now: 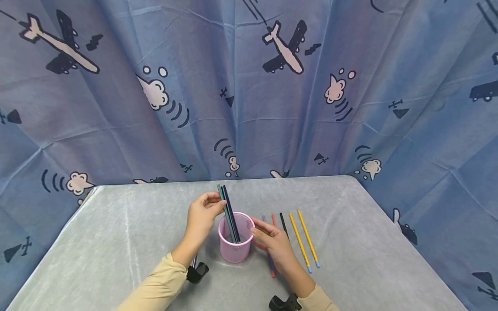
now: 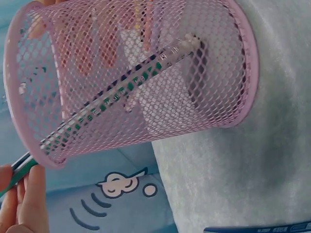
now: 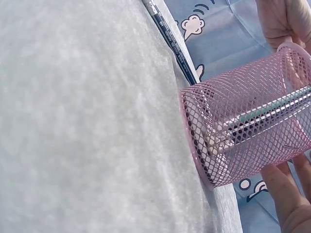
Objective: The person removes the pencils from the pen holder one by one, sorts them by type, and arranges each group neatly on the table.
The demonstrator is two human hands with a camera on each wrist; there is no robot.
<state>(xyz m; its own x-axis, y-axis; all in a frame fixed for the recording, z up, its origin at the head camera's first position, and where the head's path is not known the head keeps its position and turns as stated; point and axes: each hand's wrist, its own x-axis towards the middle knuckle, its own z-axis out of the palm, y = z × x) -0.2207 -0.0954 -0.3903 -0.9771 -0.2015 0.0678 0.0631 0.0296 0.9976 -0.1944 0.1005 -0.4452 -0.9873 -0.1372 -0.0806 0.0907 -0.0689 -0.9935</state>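
A pink mesh pencil cup [image 1: 234, 252] stands upright on the table, with a green pencil [image 1: 227, 216] and dark blue pencils [image 1: 232, 216] leaning in it. Their lower ends show through the mesh in both wrist views. My left hand [image 1: 203, 218] pinches the upper part of these pencils between thumb and fingers, above the rim. On the cup's right side, my right hand [image 1: 275, 246] holds the wall, thumb near the rim; its fingers [image 3: 284, 196] also show against the mesh in the right wrist view.
Right of the cup lie two yellow pencils [image 1: 300, 242], a black pencil [image 1: 283, 222], a red pencil [image 1: 274, 219] and a purple-blue pencil [image 1: 264, 218], some partly behind my right hand. Another dark blue pencil [image 3: 171, 41] lies left of the cup. A patterned curtain [image 1: 249, 108] hangs behind the table.
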